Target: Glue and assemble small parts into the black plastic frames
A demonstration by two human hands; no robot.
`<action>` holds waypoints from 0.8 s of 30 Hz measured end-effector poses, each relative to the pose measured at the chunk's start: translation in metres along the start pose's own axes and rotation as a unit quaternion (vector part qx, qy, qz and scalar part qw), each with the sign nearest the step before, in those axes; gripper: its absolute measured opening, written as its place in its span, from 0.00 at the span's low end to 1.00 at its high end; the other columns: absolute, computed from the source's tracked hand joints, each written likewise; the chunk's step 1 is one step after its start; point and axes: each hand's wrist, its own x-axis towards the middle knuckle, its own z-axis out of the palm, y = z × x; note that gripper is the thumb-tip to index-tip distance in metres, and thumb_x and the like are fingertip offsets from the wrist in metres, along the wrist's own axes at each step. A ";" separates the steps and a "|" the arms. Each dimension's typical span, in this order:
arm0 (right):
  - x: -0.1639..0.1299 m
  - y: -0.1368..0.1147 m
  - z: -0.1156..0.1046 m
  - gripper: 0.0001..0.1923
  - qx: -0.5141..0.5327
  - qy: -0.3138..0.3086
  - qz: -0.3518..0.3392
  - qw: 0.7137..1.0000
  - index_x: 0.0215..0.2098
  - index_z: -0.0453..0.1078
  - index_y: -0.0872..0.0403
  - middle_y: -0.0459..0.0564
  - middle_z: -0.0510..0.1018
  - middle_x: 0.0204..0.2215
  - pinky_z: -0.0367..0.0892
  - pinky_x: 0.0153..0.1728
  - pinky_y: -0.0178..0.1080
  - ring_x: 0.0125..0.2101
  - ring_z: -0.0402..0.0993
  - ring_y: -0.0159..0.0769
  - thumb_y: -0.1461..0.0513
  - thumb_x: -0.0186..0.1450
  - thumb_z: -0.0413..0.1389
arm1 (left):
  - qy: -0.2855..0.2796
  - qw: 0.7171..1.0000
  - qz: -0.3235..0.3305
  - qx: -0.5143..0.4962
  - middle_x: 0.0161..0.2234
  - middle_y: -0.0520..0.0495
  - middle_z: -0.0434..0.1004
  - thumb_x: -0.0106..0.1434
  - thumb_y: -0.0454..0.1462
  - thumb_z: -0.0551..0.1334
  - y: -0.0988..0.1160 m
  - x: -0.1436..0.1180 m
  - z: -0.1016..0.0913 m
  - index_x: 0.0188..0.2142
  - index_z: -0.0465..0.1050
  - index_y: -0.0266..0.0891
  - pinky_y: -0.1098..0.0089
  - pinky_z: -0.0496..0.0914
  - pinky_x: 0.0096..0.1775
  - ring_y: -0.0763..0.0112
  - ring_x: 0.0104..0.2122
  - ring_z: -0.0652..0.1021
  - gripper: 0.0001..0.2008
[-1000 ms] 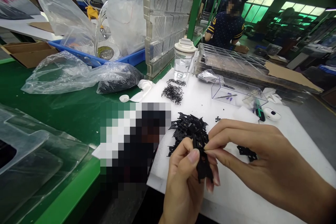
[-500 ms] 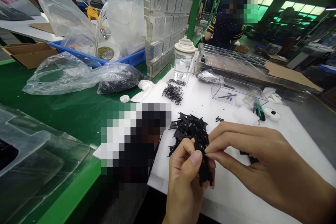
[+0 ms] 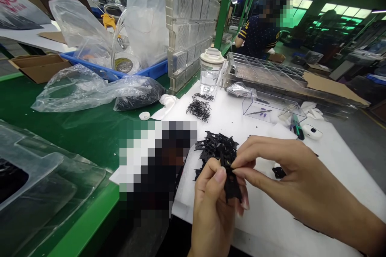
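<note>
My left hand (image 3: pixel 211 204) and right hand (image 3: pixel 289 176) meet low in the frame, both pinching one flat black plastic part (image 3: pixel 231 184) above the near edge of the white foam pad (image 3: pixel 271 225). The heap of black parts (image 3: pixel 217 148) lies just behind; bare pad stretches right of my wrist.

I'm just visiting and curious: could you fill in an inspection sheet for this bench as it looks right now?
Surface: white foam mat on a green bench.
Job's things: flat black part pinched between left hand and right hand; pile of black parts behind.
Clutter: small black clips, water jar, clear box, plastic bags, blue bin.
Fingers: both hands grip the part.
Cables: nothing seen.
Surroundings: a person at work farther along.
</note>
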 end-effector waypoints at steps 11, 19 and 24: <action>-0.003 0.000 0.003 0.22 0.202 -0.062 0.213 0.954 0.61 0.68 0.46 0.46 0.82 0.33 0.73 0.41 0.41 0.39 0.81 0.40 0.48 0.74 0.56 | -0.004 1.000 -0.020 0.005 0.27 0.50 0.78 0.71 0.41 0.64 0.003 -0.001 -0.002 0.31 0.71 0.35 0.83 0.66 0.21 0.85 0.16 0.66 0.14; 0.004 0.008 -0.001 0.11 0.334 -0.148 0.189 0.912 0.50 0.73 0.53 0.44 0.81 0.29 0.73 0.39 0.36 0.31 0.80 0.34 0.58 0.72 0.62 | -0.013 1.000 -0.020 -0.010 0.24 0.51 0.77 0.64 0.43 0.73 0.003 -0.001 0.001 0.35 0.77 0.34 0.86 0.64 0.19 0.82 0.18 0.72 0.13; 0.003 0.012 -0.007 0.12 0.389 -0.155 0.207 0.884 0.46 0.70 0.53 0.42 0.80 0.28 0.75 0.40 0.38 0.30 0.82 0.36 0.61 0.68 0.66 | -0.050 0.998 -0.023 0.014 0.27 0.45 0.80 0.66 0.44 0.70 0.001 0.002 -0.004 0.32 0.76 0.33 0.85 0.65 0.20 0.80 0.20 0.73 0.15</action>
